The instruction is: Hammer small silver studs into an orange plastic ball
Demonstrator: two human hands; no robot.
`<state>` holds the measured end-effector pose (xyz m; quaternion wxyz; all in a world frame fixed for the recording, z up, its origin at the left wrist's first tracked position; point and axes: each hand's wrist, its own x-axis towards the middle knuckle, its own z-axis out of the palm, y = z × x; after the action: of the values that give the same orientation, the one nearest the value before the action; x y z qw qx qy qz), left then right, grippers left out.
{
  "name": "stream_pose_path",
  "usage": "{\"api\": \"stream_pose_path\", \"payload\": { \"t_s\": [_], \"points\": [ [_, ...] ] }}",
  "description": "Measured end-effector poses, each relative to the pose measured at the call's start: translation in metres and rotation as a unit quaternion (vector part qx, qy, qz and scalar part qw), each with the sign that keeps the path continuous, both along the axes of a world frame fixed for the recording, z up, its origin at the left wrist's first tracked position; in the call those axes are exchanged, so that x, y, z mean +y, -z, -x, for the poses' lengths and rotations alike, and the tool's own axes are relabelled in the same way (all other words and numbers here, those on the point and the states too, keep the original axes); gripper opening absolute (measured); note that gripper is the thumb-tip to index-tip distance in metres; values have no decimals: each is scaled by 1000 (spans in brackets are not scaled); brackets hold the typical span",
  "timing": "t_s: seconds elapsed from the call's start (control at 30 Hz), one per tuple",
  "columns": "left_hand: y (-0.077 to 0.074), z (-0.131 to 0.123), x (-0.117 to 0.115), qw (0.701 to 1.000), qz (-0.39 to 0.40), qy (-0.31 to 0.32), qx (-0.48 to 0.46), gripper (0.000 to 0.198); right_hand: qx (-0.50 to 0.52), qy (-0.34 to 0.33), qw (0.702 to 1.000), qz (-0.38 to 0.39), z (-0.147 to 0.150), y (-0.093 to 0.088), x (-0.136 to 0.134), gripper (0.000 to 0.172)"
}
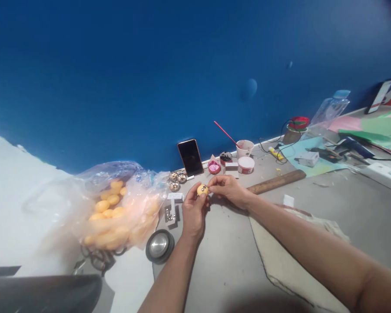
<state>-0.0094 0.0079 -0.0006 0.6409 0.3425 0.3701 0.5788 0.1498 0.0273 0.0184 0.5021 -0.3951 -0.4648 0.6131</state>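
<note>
At the lower centre of the frame, a bare stretch of grey desk is seen between the two forearms. A round, dark-rimmed metal container is set left of centre; above it, small shiny pieces are held in a little open box.

Near the centre of the frame, a small yellow ball with dark, eye-like spots is held above the desk. It is gripped between the thumb and fingers of the left hand. The fingers of the right hand are drawn in narrow at the ball's right edge; whether the tips are closed on it, or on some tiny piece, cannot be told.

The ball is judged to be light, probably a thin, fairly stiff shell, and apt to roll or slip if pressed off-centre. It is best taken by opposite sides, around its widest part, with gentle pressure so that it is not dented and the spots are left uncovered.

Farther up, three patterned balls are grouped left of centre, below a propped smartphone. A paper cup is placed right of centre, near the blue wall.
</note>
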Motion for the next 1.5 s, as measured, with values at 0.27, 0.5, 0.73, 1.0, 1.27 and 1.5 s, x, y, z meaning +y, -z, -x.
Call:
{"api": "stream_pose_path", "payload": {
  "t_s": [0.27, 0.5, 0.73, 1.0, 1.27, 1.5],
  "points": [
    [3, 4, 3, 990, 42, 56, -119, 54, 57, 19, 998, 13, -1, 8, 5, 37],
    [0, 4, 3, 992, 28, 67, -102, 57, 28, -1, 1000, 12, -2, 4, 2, 36],
    [-4, 2, 1, 997, 6, 46, -68, 56, 0, 3, 1000, -1, 1, -4, -1, 31],
    [-4, 1, 0, 998, 1, 30, -48, 54, -12, 2, 1000, -5, 0, -6, -1, 28],
    [-5, 1, 1, 999, 8, 28, -42, 53, -18, 1, 1000, -2, 1, -7, -2, 25],
    [-5, 1, 1, 999, 14, 27, -37, 57, -19, -3, 1000, -2, 0, -6, -2, 27]
  ]
}}
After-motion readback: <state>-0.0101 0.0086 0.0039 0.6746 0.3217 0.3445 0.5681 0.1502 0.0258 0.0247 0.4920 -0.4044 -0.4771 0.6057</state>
